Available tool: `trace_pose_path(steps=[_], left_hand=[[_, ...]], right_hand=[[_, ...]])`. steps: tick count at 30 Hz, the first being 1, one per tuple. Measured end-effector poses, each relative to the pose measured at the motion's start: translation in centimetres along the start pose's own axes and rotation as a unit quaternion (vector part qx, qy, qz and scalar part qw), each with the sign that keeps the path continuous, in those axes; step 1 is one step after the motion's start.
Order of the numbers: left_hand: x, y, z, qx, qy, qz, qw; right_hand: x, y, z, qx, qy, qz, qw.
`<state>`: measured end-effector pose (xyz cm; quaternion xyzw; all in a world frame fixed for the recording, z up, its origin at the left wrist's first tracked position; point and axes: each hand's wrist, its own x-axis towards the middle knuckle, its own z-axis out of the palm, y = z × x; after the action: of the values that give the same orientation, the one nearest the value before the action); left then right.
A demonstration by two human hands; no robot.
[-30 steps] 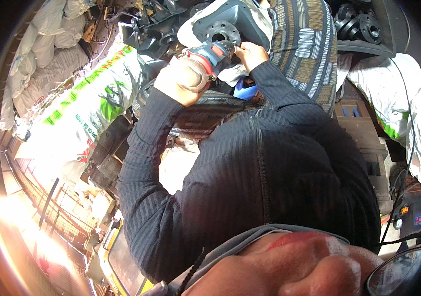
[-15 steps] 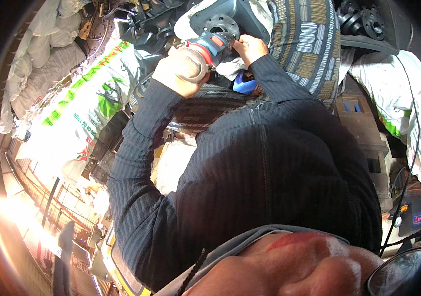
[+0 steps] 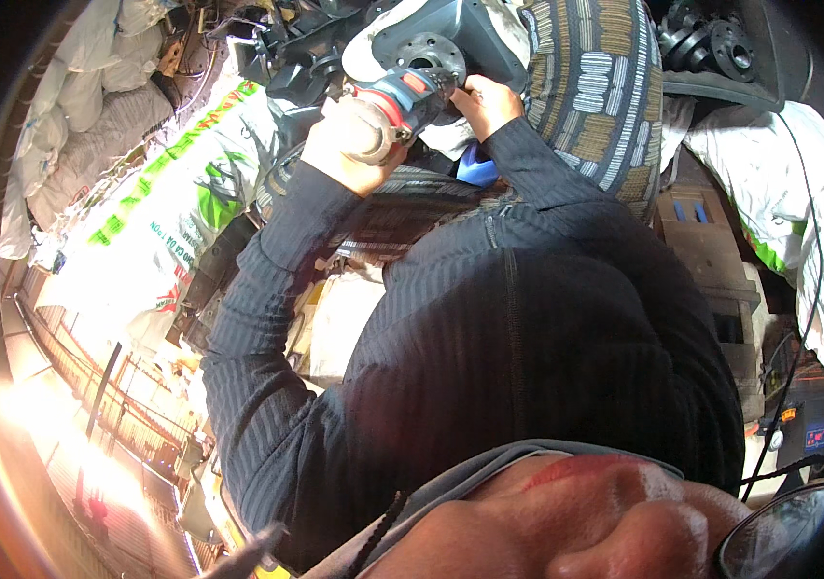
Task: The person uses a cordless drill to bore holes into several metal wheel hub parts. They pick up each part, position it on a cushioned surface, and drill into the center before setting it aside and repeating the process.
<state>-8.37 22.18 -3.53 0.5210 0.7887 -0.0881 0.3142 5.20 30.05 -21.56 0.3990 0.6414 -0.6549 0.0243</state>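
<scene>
My left hand (image 3: 352,164) is wrapped round a blue-grey and red power tool (image 3: 402,99) with a rounded pale end. At the tool's dark front end, the fingers of my right hand (image 3: 491,104) are pinched together; whatever they grip is too small to make out. Just beyond the tool lies a round metal flange with holes (image 3: 431,56), inside a grey plastic tray (image 3: 484,43). A patterned tyre (image 3: 593,106) stands to the right of my right hand. Below my hands, a second tyre (image 3: 402,212) lies partly hidden by my body, with a blue object (image 3: 476,166) beside it.
Several dark metal parts (image 3: 310,68) are piled at the far left. White and green sacks (image 3: 170,212) lie on the left, with a white sack (image 3: 769,159) on the right. More hubs sit in a black bin (image 3: 764,92). A cable (image 3: 810,222) hangs near a brownish case (image 3: 706,251).
My right hand has dropped slightly nearer to me, its fingers still at the tool's front. The tool has tilted a little in my left hand.
</scene>
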Motion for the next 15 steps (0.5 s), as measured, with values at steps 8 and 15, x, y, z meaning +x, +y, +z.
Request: trace_pose_path(steps=[8, 15], left_hand=[[1.5, -0.7, 0.7, -0.038, -0.078, -0.073, 0.994], [-0.1, 0.6, 1.2, 0.026, 0.090, 0.001, 0.996]], right_hand=[[0.4, 0.1, 0.2, 0.007, 0.016, 0.005, 1.000], [1.5, 0.4, 0.4, -0.044, 0.014, -0.032, 0.998]])
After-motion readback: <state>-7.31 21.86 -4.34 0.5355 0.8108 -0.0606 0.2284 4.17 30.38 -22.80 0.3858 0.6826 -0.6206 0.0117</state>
